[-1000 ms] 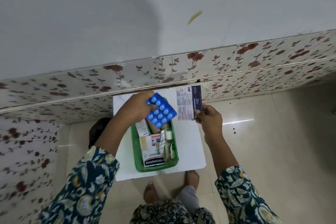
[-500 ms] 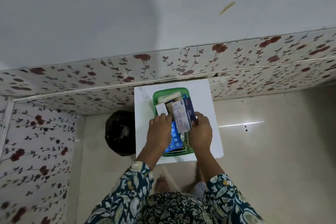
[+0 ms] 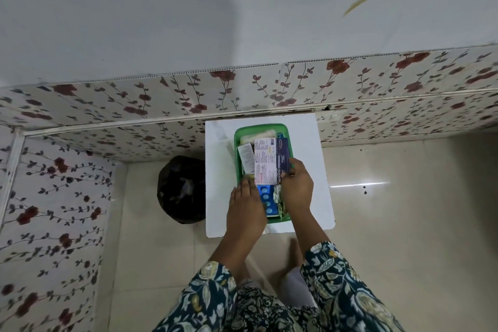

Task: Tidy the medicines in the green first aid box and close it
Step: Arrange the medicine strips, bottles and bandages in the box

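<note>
Right hand [image 3: 296, 186] gripping dressings carton [image 3: 270, 160] over green box [image 3: 237, 137], left hand [image 3: 246, 205] flat on blue blister [image 3: 266, 201]

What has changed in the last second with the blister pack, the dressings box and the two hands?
The blue blister pack, held up above the green box a second ago, now lies inside it under the left hand. The dressings box, then held off to the side, has been brought down over the contents, the right hand still gripping it. The green box stays on the white table, no lid on it.
</note>
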